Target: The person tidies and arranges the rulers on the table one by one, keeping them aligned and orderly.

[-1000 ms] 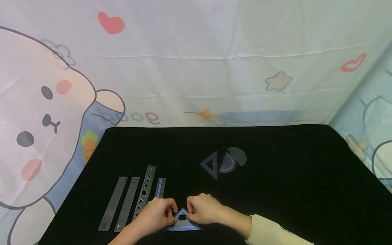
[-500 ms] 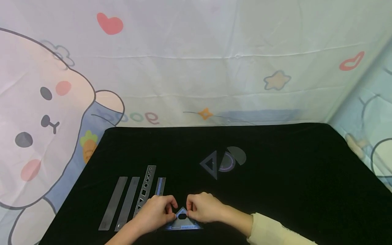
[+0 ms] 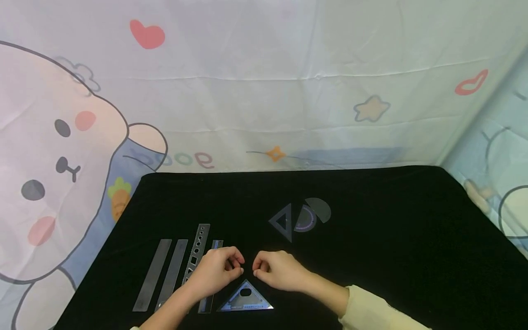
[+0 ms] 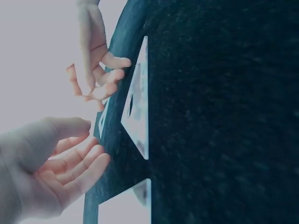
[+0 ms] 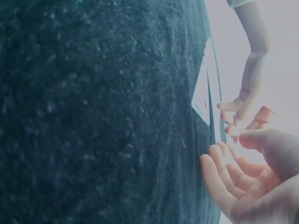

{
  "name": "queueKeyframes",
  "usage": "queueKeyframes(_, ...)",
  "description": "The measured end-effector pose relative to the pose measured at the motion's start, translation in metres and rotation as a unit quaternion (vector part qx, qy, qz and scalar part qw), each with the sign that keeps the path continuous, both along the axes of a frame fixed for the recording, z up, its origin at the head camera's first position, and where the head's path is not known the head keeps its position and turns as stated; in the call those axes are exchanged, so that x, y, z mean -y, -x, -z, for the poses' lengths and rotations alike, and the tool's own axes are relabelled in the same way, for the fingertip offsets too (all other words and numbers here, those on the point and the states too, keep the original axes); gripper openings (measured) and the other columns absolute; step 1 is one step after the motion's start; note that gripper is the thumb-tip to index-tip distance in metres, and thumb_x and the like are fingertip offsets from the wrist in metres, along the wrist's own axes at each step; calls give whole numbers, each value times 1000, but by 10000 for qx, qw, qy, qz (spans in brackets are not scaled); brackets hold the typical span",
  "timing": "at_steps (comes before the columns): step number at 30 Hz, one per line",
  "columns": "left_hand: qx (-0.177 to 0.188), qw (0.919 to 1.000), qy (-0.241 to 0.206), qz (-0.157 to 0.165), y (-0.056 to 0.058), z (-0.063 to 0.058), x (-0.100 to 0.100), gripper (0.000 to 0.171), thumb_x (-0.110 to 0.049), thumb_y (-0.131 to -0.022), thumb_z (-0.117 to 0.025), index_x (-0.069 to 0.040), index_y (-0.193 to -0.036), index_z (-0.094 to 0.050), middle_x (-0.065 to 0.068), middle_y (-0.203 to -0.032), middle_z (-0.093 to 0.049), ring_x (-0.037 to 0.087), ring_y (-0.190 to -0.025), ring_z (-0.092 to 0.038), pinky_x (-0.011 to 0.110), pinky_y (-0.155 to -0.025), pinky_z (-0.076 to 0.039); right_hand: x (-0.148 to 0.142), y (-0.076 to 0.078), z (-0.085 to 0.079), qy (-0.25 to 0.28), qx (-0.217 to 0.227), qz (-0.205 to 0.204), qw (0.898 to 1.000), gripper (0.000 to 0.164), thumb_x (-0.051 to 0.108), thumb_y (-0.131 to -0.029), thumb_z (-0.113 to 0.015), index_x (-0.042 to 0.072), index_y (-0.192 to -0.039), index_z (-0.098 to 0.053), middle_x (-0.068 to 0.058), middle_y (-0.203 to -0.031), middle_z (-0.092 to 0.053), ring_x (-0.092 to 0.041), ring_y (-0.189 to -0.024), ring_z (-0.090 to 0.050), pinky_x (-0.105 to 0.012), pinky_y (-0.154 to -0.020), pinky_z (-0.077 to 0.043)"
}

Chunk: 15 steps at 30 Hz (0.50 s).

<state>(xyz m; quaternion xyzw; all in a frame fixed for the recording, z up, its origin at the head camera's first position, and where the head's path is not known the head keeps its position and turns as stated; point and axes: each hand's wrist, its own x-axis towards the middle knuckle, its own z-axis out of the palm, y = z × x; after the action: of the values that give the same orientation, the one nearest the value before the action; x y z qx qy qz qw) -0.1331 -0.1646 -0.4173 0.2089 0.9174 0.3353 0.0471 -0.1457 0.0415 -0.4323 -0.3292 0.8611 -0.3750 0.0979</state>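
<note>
A clear triangular set square (image 3: 247, 301) with blue markings lies flat on the black cloth, its tip pointing away from me. My left hand (image 3: 218, 270) hovers up and to the left of that tip, fingers loosely bent and holding nothing. Across from it, my right hand (image 3: 280, 270) is also empty, its thumb and fingers relaxed. The left wrist view shows both hands apart from the set square (image 4: 140, 121). Under the left hand and wrist, a blue-marked ruler (image 3: 205, 306) is partly hidden.
Left of the hands lie two plain grey rulers (image 3: 152, 275) and a stencil ruler (image 3: 195, 255) with cut-out shapes, partly covered by my left arm. Farther back sit another set square (image 3: 288, 224), a protractor (image 3: 302, 226) and a clear half-disc (image 3: 321, 208). A printed curtain (image 3: 264, 105) hangs behind.
Both hands have let go of the set square's sides and risen away from it. The set square stays flat in about the same place, now fully uncovered.
</note>
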Motion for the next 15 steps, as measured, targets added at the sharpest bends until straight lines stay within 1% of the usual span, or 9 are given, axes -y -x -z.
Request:
queueKeyframes(3,-87,9996,-229,-119,6,1,-4,9,-6,-78,-66,-10,-86,-64,-6,-75,-60,3,-61,-55,17,-54,-48,-3,3,0,74,-34,117,9999,6,15,-84,-63,13,-90,-63,10,-70,-62,4,-55,-48,-14,-50,-43)
queueKeyframes(7,-114,9977,-554,-366,15,-1,-9,10,-4,-79,-66,-7,-88,-64,-2,-80,-63,9,-67,-58,17,-58,-49,-7,8,-1,177,-65,289,9994,11,14,-85,-62,11,-95,-64,7,-76,-64,3,-58,-52,-15,-53,-45)
queueKeyframes(10,4,9954,-746,-601,21,-1,-12,11,-4,-80,-66,-6,-91,-64,2,-86,-65,13,-71,-60,17,-59,-50,-10,11,-1,242,-152,375,9989,13,14,-85,-61,11,-98,-64,5,-79,-65,2,-60,-54,-16,-54,-46)
queueKeyframes(13,139,9928,-862,-819,26,0,-15,12,-7,-82,-66,-7,-94,-65,4,-91,-66,14,-74,-62,19,-61,-51,-14,14,1,271,-207,440,9985,15,14,-87,-59,10,-100,-64,4,-81,-66,1,-63,-56,-16,-55,-47)
queueKeyframes(15,160,9912,-918,-937,29,1,-17,14,-8,-83,-66,-8,-97,-65,4,-94,-66,14,-77,-62,20,-62,-52,-16,16,2,271,-196,483,9983,17,15,-88,-58,10,-102,-64,3,-84,-66,-1,-65,-58,-16,-57,-47)
